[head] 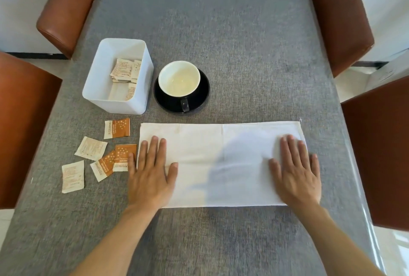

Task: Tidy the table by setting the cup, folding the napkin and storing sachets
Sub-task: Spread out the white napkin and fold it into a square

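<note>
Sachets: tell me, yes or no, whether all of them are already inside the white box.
No: five sachets lie loose on the table, in front of the white box.

cup [179, 81] on saucer [200, 101], right of box [95, 94]

Both forearms reach in from the near edge, bare, angling slightly toward each other. The left hand [150, 174] lies flat, palm down, fingers straight and a little spread, pointing to the far side, thumb stretched out to the right. The right hand [296, 171] lies flat the same way, well apart from the left, fingers straight, thumb out to the left.
</note>
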